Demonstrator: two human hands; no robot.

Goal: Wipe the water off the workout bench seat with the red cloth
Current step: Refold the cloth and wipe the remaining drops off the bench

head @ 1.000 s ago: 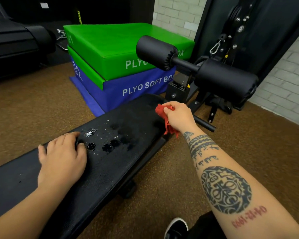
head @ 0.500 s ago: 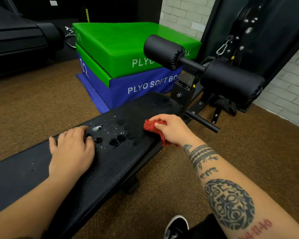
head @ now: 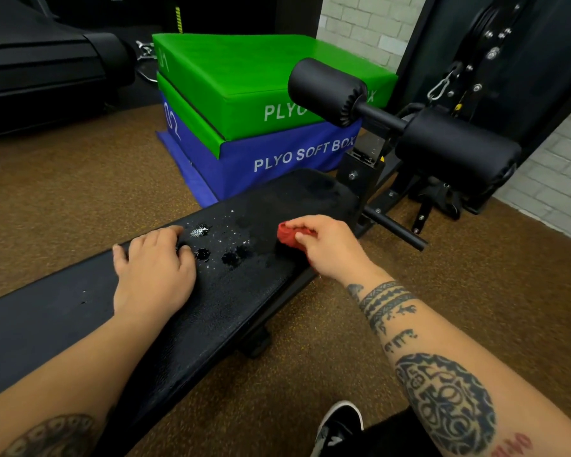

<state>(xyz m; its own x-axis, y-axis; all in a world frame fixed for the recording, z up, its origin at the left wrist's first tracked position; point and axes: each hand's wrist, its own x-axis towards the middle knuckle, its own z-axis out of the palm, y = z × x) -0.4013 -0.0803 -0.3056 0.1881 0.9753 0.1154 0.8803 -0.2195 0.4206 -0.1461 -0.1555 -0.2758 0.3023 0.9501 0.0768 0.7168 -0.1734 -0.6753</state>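
**Entry: Bench wipe-down, cloth arriving at the wet patch**

Item 1, right hand (head: 327, 247): is gripping the red cloth (head: 289, 237), fingers closed over a bunched wad of it. Over the last second it has been travelling from the far end of the pad, near the roller post, back along the seat toward the person, and the cloth is now pressing on the surface just beside the puddles.

Item 2, left hand (head: 155, 268): is lying flat and open, palm down, on the workout bench seat (head: 80, 324), holding nothing and bracing it. Its fingertips are sitting right at the near edge of the wet area. Its position on the pad is unchanged over that second.

Item 3, water (head: 218, 245): is still standing as several dark pools with scattered bright droplets, between the two hands. The stretch of pad beyond the cloth is looking dull and streaked rather than beaded, which suggests it has already been passed over.

Item 4, surroundings: green and blue plyo boxes (head: 261, 120) and padded foam rollers (head: 327, 92) are standing beyond the bench, not involved.

Assessment: the wiping is under way but the main puddles are not yet cleared. The cloth is closing on them, so the next sweep likely needs to carry on toward the left hand, which may have to shift clear.
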